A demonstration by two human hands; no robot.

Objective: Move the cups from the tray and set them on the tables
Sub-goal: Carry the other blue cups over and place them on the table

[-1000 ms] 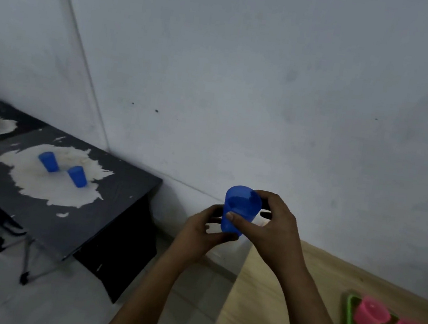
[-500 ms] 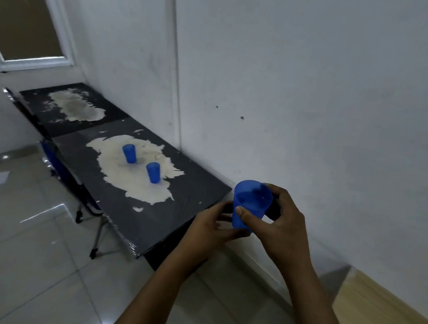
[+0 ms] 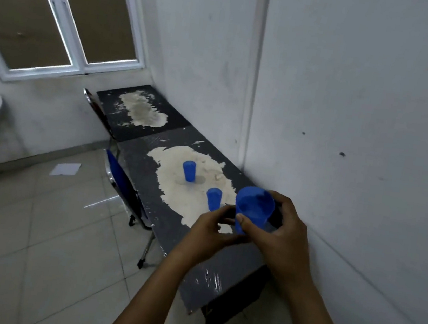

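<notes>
Blue cup (image 3: 254, 208) gripped by right hand (image 3: 282, 241), left hand (image 3: 207, 233) pinches its base (over near table (image 3: 171, 227)); two blue cups (image 3: 189, 170) stand there.

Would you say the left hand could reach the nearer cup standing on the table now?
Probably yes: the nearer cup stands upside down just beyond the left hand with nothing between, but that hand is at the held cup and must let go first.

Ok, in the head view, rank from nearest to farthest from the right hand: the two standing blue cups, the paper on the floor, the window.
From the right hand:
1. Nearer blue cup, just left of it.
2. Farther blue cup, behind that one.
3. Paper, on the floor, left.
4. Window, upper left.
</notes>
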